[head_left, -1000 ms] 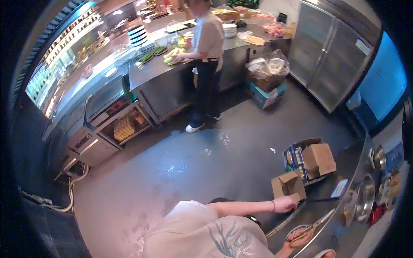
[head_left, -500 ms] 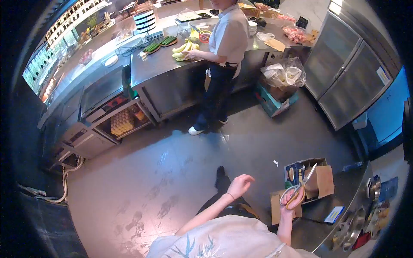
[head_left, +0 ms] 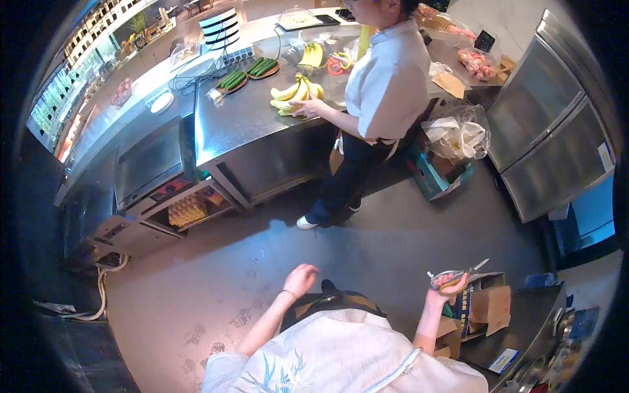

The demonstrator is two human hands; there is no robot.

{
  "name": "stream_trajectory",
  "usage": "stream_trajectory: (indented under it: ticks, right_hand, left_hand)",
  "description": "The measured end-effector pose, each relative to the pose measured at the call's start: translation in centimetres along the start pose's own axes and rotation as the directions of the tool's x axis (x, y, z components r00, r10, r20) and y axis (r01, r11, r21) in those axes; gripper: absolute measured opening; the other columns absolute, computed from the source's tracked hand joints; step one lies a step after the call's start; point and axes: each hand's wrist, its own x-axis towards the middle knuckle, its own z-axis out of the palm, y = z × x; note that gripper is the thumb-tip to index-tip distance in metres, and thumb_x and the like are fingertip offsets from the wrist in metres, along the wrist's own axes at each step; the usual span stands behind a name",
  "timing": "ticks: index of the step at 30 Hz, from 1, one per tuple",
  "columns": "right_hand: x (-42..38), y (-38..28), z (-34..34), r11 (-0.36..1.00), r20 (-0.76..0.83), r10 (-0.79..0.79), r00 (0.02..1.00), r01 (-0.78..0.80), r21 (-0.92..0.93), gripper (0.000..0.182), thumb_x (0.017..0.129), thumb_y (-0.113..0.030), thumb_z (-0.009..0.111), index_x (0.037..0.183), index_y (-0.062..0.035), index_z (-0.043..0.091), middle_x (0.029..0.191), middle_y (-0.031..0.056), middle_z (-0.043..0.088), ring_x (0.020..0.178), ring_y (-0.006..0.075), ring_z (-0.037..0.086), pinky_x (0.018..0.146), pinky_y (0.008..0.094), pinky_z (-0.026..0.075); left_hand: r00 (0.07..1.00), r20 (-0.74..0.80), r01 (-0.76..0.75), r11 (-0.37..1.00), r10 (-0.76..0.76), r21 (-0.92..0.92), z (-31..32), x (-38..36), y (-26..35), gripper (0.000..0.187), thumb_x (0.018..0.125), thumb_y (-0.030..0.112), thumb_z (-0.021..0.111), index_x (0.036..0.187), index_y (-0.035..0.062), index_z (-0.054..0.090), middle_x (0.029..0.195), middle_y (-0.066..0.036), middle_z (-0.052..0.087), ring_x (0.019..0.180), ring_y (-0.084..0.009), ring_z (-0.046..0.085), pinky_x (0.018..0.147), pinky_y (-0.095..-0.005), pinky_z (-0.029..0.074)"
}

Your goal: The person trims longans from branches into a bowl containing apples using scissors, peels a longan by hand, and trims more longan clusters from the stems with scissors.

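My right hand (head_left: pixel 441 292) is raised at my side and grips a pair of scissors (head_left: pixel 457 275) with orange-lined handles, blades pointing right. My left hand (head_left: pixel 301 280) hangs free over the grey floor with its fingers loosely curled and nothing in it. Open cardboard boxes (head_left: pixel 481 305) sit on the floor just right of my right hand. My patterned light shirt fills the bottom of the view.
A person in a white shirt (head_left: pixel 386 82) stands at a steel counter (head_left: pixel 249 121), a hand on bananas (head_left: pixel 296 93); cucumbers (head_left: pixel 249 72) lie further back. Steel fridge doors (head_left: pixel 557 131) at right. A bagged box (head_left: pixel 452 141) stands by the counter. Egg trays (head_left: pixel 187 209) on a low shelf.
The view has tilted and turned toward the counter. My right hand with the scissors has dropped lower and tilted the blades flat. My left hand has swung left and down.
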Motion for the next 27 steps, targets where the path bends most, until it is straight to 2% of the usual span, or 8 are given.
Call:
stream_trajectory:
  ticks: [3, 5, 9, 11, 13, 14, 18, 27]
  right_hand:
    - [0.3, 2.3, 4.6, 0.996, 0.032, -0.066, 0.997, 0.068, -0.055, 0.042, 0.081, -0.052, 0.048, 0.06, -0.0161, 0.044, 0.041, -0.0044, 0.037, 0.03, 0.0065, 0.035, 0.026, 0.0193, 0.029]
    - [1.3, 4.0, 6.1, 0.99, 0.063, -0.107, 0.992, 0.112, -0.088, 0.042, 0.082, -0.051, 0.047, 0.06, -0.0159, 0.043, 0.041, -0.0043, 0.037, 0.031, 0.0064, 0.035, 0.026, 0.0191, 0.029]
    - [-1.5, 7.4, 10.2, 0.983, -0.038, -0.168, 0.985, 0.164, -0.08, 0.044, 0.082, -0.051, 0.046, 0.056, -0.0162, 0.039, 0.041, -0.0046, 0.036, 0.031, 0.0052, 0.037, 0.025, 0.0184, 0.031]
    - [-2.0, 10.0, 9.7, 0.978, -0.087, -0.199, 0.976, 0.193, -0.077, 0.044, 0.077, -0.055, 0.05, 0.059, -0.016, 0.041, 0.044, -0.0051, 0.033, 0.035, 0.0069, 0.034, 0.032, 0.0173, 0.028]
    - [-4.4, 12.5, 12.4, 0.962, -0.399, -0.266, 0.877, 0.269, -0.051, 0.043, 0.076, -0.053, 0.052, 0.058, -0.0155, 0.042, 0.045, -0.0047, 0.035, 0.034, 0.0082, 0.036, 0.032, 0.0183, 0.03]
    - [-5.9, 13.8, 11.8, 0.971, -0.178, -0.234, 0.956, 0.238, -0.002, 0.042, 0.075, -0.052, 0.053, 0.057, -0.0147, 0.043, 0.045, -0.0041, 0.038, 0.033, 0.0097, 0.037, 0.032, 0.0189, 0.034]
    - [-8.9, 18.3, 13.6, 0.971, -0.2, -0.149, 0.969, 0.181, 0.155, 0.042, 0.08, -0.049, 0.05, 0.058, -0.0141, 0.041, 0.048, -0.0034, 0.039, 0.033, 0.0083, 0.038, 0.03, 0.0197, 0.033]
    - [-14.2, 22.1, 16.2, 0.931, -0.269, -0.271, 0.924, 0.323, 0.172, 0.043, 0.082, -0.05, 0.047, 0.058, -0.0153, 0.039, 0.048, -0.0028, 0.039, 0.034, 0.0085, 0.039, 0.031, 0.0203, 0.032]
  left_hand:
    - [0.974, -0.122, 0.16, 0.963, -0.19, -0.216, -2.9, -2.5, -4.8, 0.015, 0.081, 0.012, 0.052, 0.09, 0.0053, 0.061, 0.092, -0.011, 0.06, 0.089, -0.0238, 0.058, 0.077, -0.0325, 0.046]
    - [0.93, -0.051, 0.279, 0.787, -0.365, -0.551, -2.1, -5.7, -9.8, 0.015, 0.081, 0.012, 0.054, 0.09, 0.0024, 0.063, 0.1, -0.009, 0.06, 0.096, -0.0166, 0.055, 0.082, -0.0279, 0.043]
    - [0.9, 0.028, 0.259, 0.483, -0.435, -0.836, -5.1, -7.2, -17.5, 0.031, 0.082, 0.017, 0.053, 0.109, 0.0034, 0.057, 0.115, -0.008, 0.054, 0.106, -0.0153, 0.049, 0.091, -0.0278, 0.037]
    - [0.854, 0.105, 0.321, 0.356, -0.509, -0.878, -7.8, -5.2, -19.7, 0.032, 0.082, 0.018, 0.053, 0.11, 0.0035, 0.056, 0.115, -0.008, 0.054, 0.107, -0.0154, 0.048, 0.092, -0.0279, 0.037]
    - [0.818, 0.166, 0.372, 0.286, -0.551, -0.883, -10.9, -3.0, -21.4, 0.033, 0.082, 0.018, 0.053, 0.111, 0.0035, 0.055, 0.116, -0.008, 0.053, 0.107, -0.0155, 0.048, 0.092, -0.028, 0.036]
    - [0.803, 0.194, 0.395, 0.26, -0.564, -0.881, -12.2, -1.9, -22.2, 0.033, 0.082, 0.018, 0.053, 0.112, 0.0036, 0.054, 0.116, -0.008, 0.053, 0.107, -0.0156, 0.048, 0.092, -0.028, 0.036]
    - [0.786, 0.268, 0.453, 0.223, -0.557, -0.863, -17.2, 3.1, -24.2, 0.035, 0.082, 0.019, 0.052, 0.114, 0.0037, 0.053, 0.117, -0.008, 0.052, 0.108, -0.0158, 0.047, 0.093, -0.0282, 0.036]
    - [0.763, 0.436, 0.578, 0.2, -0.478, -0.791, -22.3, 8.9, -26.2, 0.04, 0.082, 0.021, 0.052, 0.118, 0.004, 0.049, 0.12, -0.009, 0.05, 0.11, -0.0164, 0.046, 0.094, -0.0285, 0.034]
